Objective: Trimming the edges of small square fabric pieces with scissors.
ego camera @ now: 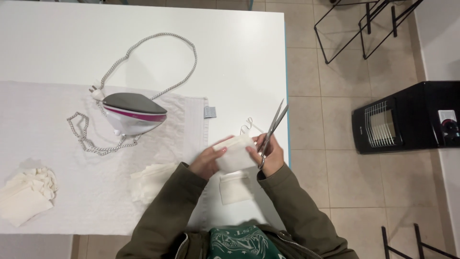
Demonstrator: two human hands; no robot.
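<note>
Head view shows the left hand (207, 160) pinching a small white cloth pouch (235, 152) above the table's (239, 57) right edge, while the right hand (269, 154) grips scissors (274, 125), blades slightly parted, pointing away. Another pouch (235, 187) lies below; an iron (134, 113) rests on a white towel (96, 192) to the left.

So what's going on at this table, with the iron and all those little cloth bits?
A person holds a small white cloth pouch in the left hand, above the white table. The right hand grips scissors, blades slightly parted and pointing away. Another pouch lies just below. An iron sits on a white towel, with stacks of cloth pieces to the left.
</note>
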